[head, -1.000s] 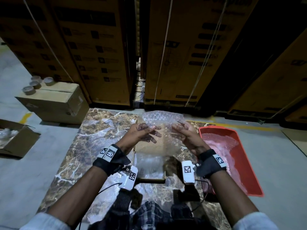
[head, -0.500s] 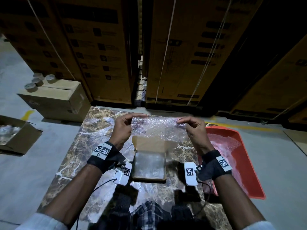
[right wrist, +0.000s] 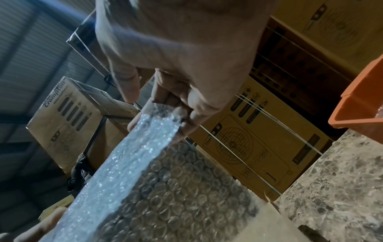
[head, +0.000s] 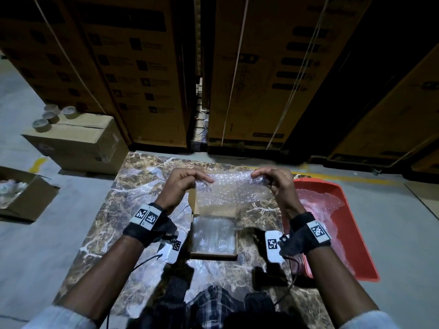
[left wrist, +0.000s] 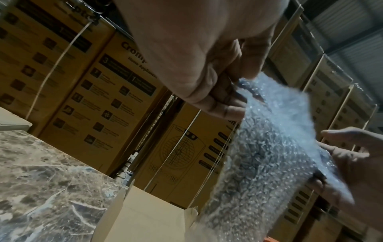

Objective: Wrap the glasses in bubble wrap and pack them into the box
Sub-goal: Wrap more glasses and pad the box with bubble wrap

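Your left hand (head: 184,184) and right hand (head: 275,182) each pinch a top corner of the bubble wrap (head: 234,191), fingers (left wrist: 223,104) curled onto it, the sheet stretched between them and hanging below. The open box (head: 213,236) sits on the table (head: 133,186), under and nearer you than your fingers. Since half a second ago, your hands have spread slightly wider.

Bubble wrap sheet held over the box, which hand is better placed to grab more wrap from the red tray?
Probably the right hand: the red tray lies just beside it, while the left hand is across the box.
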Available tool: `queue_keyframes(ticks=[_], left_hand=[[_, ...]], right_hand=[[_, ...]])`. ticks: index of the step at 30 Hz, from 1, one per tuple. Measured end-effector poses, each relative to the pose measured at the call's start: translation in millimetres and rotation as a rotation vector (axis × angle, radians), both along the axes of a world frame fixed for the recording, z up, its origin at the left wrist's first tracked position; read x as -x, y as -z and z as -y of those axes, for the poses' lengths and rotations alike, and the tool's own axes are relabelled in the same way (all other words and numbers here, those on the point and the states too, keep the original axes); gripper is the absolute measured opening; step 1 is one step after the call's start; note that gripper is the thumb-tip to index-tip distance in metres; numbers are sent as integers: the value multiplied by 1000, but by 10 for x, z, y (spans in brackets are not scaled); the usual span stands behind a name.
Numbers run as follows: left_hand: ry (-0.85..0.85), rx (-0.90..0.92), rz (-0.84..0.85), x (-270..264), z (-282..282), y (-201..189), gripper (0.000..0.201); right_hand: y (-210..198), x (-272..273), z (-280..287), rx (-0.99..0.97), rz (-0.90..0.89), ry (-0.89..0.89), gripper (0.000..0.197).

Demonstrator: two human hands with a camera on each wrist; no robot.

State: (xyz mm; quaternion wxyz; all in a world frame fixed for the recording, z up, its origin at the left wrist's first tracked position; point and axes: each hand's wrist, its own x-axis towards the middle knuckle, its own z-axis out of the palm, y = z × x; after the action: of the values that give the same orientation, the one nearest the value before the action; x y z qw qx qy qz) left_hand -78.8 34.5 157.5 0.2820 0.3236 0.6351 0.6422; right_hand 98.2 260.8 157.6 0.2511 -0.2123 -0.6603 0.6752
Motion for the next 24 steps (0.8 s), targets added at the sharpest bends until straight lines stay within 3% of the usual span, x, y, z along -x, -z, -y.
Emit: queue_keyframes(ticks=[3,7,11,13,17,21,24], left_hand=[[9,-56,-18,14,6,60,39],[33,-164,30,-48,-15,15,18],[13,-63,205,-46,-43,69,73],[32,4,280,-77,-78,159,81],[32,38,385,-200,-133,258,72],[46,-29,422,-227,-181,253,30],[47,-17,456,-180,-222,199,45]], right_hand=[[-72,1,49,-27,-8,-38,8],[-84,1,98,-42,9,-46,23],[-125,37,127,-21,-34,-21,31],[-160,58,122,-5,-53,-8,33],[-218,108,89,100,-113,-14,41],[-234,97,57,184,-118,-31,49],[-206,58,58,256,-4,-96,63]])
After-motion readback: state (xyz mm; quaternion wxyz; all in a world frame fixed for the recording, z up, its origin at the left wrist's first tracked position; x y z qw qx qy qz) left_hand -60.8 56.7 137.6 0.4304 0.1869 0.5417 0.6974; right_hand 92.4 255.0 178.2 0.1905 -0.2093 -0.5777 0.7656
